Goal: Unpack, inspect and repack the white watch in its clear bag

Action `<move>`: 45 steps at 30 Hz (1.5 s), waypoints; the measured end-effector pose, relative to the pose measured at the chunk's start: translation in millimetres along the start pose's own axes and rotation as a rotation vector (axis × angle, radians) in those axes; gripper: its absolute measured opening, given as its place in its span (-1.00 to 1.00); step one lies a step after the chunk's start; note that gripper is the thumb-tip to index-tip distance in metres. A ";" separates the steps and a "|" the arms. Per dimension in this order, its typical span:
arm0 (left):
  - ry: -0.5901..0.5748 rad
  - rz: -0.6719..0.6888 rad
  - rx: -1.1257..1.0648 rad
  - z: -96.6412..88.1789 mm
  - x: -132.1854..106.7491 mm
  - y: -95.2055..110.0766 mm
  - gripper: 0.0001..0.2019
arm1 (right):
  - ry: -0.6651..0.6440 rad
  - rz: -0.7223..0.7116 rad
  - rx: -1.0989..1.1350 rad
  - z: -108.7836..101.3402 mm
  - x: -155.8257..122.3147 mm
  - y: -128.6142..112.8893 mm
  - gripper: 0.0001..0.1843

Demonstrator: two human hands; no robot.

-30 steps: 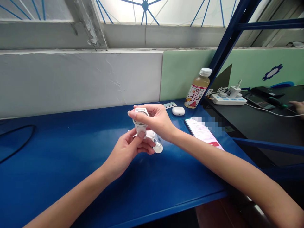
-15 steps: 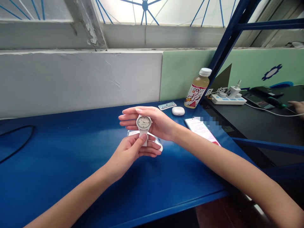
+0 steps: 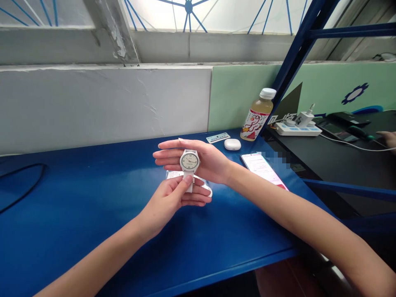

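Observation:
A white wristwatch (image 3: 189, 161) with a round pale dial faces me over the middle of the desk. My left hand (image 3: 173, 192) grips its white strap, thumb on top and fingers underneath. Behind the watch lies my right hand (image 3: 204, 159), palm toward me, its fingers stretched out to the left. The watch case rests on or just before that palm; whether they touch I cannot tell. Beneath the hands, a white item in clear wrapping (image 3: 173, 174) shows in part on the blue desk (image 3: 93, 198), mostly hidden by my fingers.
Right of the hands are a white earbud case (image 3: 232, 144), a printed card (image 3: 218, 137), a lit phone (image 3: 262, 170) and a drink bottle (image 3: 257, 115). A power strip (image 3: 298, 128) sits on the black desk beyond, near another person's hand (image 3: 388, 138). A black cable (image 3: 38, 177) curves at left.
The watch has shifted slightly to the right and tilted a little against my right palm. Both hands otherwise keep nearly the same position.

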State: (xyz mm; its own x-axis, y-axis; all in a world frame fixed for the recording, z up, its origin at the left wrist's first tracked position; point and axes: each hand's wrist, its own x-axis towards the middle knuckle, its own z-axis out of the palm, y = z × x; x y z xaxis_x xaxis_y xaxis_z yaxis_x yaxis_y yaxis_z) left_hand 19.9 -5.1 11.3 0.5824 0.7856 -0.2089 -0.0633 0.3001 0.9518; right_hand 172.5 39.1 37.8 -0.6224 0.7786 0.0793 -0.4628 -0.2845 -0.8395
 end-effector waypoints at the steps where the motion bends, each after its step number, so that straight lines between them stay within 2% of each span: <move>1: 0.015 -0.001 0.002 -0.4 0.6 -0.5 -0.59 | 0.006 -0.004 -0.007 -0.3 0.4 0.3 -0.71; 9: 0.072 0.051 -0.022 -1.7 2.8 -1.8 -0.59 | 0.155 -0.048 -0.005 -3.1 3.1 4.4 -0.75; 12: 0.155 0.079 0.013 -2.0 2.1 2.7 -0.61 | 0.182 -0.089 -0.093 -1.8 3.5 2.7 -0.78; 15: 0.303 0.176 0.185 -5.8 -1.4 9.3 -0.63 | 0.208 -0.199 -0.303 2.1 1.0 -2.0 -0.82; 19: 0.536 0.463 0.655 -16.0 -5.8 10.6 -0.73 | 0.264 -0.407 -0.828 6.4 -17.0 -5.7 -0.76; 21: 0.593 0.587 0.845 -21.0 -5.4 5.6 -0.75 | 0.345 -0.473 -1.057 5.4 -32.0 -2.8 -0.67; 23: 0.561 0.669 0.941 -24.7 -3.5 -2.0 -0.75 | 0.372 -0.483 -1.128 2.2 -47.0 3.1 -0.62; 26: 0.423 0.721 1.076 -27.7 -0.2 -13.7 -0.72 | 0.381 -0.517 -1.096 -3.9 -62.9 13.6 -0.62; 29: 0.304 0.745 1.178 -28.7 2.0 -20.3 -0.70 | 0.392 -0.537 -1.076 -7.3 -69.6 19.9 -0.71; 33: 0.216 0.783 1.228 -29.2 5.5 -19.4 -0.65 | 0.382 -0.518 -1.094 -8.5 -74.5 19.0 -0.81; 35: 0.191 0.741 1.238 -31.6 8.7 -16.9 -0.51 | 0.396 -0.508 -1.111 -11.1 -77.1 16.6 -0.82; 38: 0.135 0.591 1.280 -39.8 13.6 -14.0 -0.22 | 0.430 -0.497 -1.159 -17.9 -79.6 13.4 -0.81; 42: 0.008 0.428 1.339 -50.9 17.2 -13.5 -0.37 | 0.464 -0.496 -1.250 -23.4 -79.7 12.2 -0.82; 45: 0.003 0.402 1.304 -53.0 17.7 -13.9 -0.45 | 0.518 -0.487 -1.297 -23.4 -78.7 13.9 -0.83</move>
State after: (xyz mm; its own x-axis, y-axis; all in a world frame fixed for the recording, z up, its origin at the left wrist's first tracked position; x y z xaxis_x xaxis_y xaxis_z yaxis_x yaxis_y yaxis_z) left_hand -11.8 33.3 -17.6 0.7038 0.6982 0.1312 0.5783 -0.6703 0.4650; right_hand 229.8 -13.0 7.3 -0.1561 0.8362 0.5258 0.4931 0.5272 -0.6920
